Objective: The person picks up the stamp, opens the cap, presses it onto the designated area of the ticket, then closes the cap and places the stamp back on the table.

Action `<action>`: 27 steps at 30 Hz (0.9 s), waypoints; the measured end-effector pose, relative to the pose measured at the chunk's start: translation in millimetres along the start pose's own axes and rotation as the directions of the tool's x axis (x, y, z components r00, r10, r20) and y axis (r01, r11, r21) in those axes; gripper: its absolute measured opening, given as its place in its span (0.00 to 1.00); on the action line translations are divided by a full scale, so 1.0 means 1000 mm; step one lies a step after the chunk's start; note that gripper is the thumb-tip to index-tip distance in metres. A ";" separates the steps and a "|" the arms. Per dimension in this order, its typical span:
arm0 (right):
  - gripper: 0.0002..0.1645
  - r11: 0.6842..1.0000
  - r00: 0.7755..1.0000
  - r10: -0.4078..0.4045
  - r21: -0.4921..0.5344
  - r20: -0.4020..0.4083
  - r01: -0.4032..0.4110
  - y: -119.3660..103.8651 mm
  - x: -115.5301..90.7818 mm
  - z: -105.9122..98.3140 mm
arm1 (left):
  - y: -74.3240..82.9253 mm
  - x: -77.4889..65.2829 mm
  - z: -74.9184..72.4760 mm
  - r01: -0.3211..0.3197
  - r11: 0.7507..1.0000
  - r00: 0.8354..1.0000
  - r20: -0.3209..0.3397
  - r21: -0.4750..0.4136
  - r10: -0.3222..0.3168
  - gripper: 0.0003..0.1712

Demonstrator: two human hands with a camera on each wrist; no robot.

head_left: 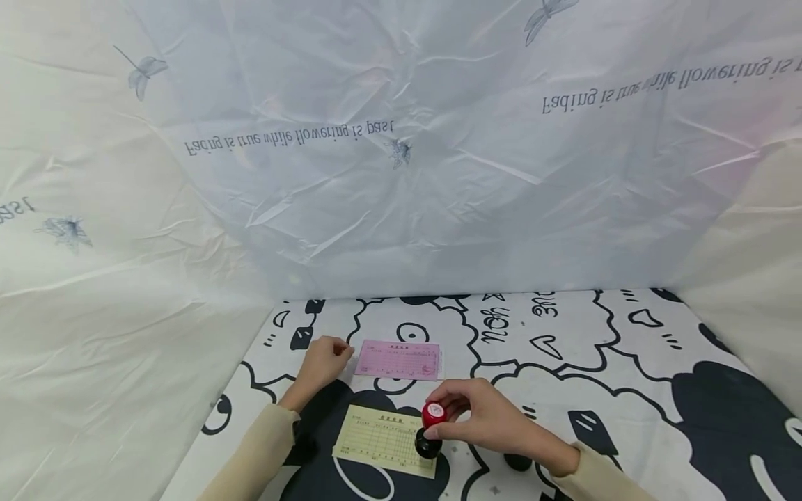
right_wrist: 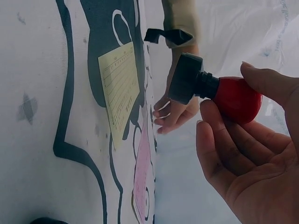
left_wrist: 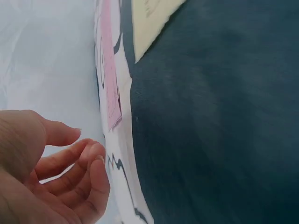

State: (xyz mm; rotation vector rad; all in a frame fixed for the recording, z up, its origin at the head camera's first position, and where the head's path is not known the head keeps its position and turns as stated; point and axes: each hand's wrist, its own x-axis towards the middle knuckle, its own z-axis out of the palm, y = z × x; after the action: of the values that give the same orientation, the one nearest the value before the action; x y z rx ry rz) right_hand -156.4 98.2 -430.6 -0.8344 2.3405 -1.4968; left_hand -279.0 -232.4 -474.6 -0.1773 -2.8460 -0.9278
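My right hand (head_left: 479,414) grips a stamp by its red round handle (right_wrist: 238,99), thumb on one side and fingers on the other. The stamp's black base (right_wrist: 186,78) points down over the right part of a yellow printed slip (head_left: 376,438), apart from the paper. Beyond it lies a pink printed slip (head_left: 397,358) with a red round mark at its lower right. My left hand (head_left: 326,360) is just left of the pink slip, holding nothing; its fingers hang loosely curled in the left wrist view.
Under the slips spreads a white cloth (head_left: 532,390) with black cartoon sheep drawings. Pale plastic sheeting (head_left: 401,209) printed with words and dragonflies walls in the back and sides. A black strap (right_wrist: 168,36) crosses the left sleeve.
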 end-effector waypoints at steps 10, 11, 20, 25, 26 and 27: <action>0.15 1.000 1.000 -0.004 -0.019 -0.002 0.004 0.001 -0.001 0.002 | 0.004 -0.057 -0.012 -0.220 0.965 0.974 0.095 0.143 0.208 0.04; 0.15 1.000 1.000 -0.008 -0.020 -0.002 0.008 0.001 -0.001 0.003 | 0.003 -0.064 -0.013 -0.241 0.957 0.968 0.109 0.163 0.225 0.05; 0.16 1.000 1.000 -0.008 -0.026 -0.001 0.008 0.001 0.001 0.006 | -0.010 -0.111 -0.023 -0.432 0.823 0.902 0.180 0.368 0.393 0.15; 0.16 1.000 1.000 0.000 -0.020 0.004 0.000 0.000 0.001 0.007 | -0.018 -0.129 -0.025 -0.602 0.692 0.793 0.198 0.398 0.576 0.16; 0.16 1.000 1.000 0.001 -0.022 0.004 -0.001 -0.001 0.002 0.008 | -0.019 -0.131 -0.026 -0.634 0.659 0.765 0.207 0.404 0.609 0.16; 0.16 1.000 1.000 0.001 -0.024 0.004 0.000 -0.001 0.002 0.008 | -0.020 -0.134 -0.026 -0.661 0.629 0.740 0.217 0.410 0.636 0.16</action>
State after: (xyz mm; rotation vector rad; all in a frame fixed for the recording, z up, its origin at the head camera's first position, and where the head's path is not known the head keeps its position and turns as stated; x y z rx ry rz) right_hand -153.8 90.8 -432.9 -0.8419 2.3596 -1.4683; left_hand -147.8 -272.7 -487.8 -1.0956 -2.5868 -0.0755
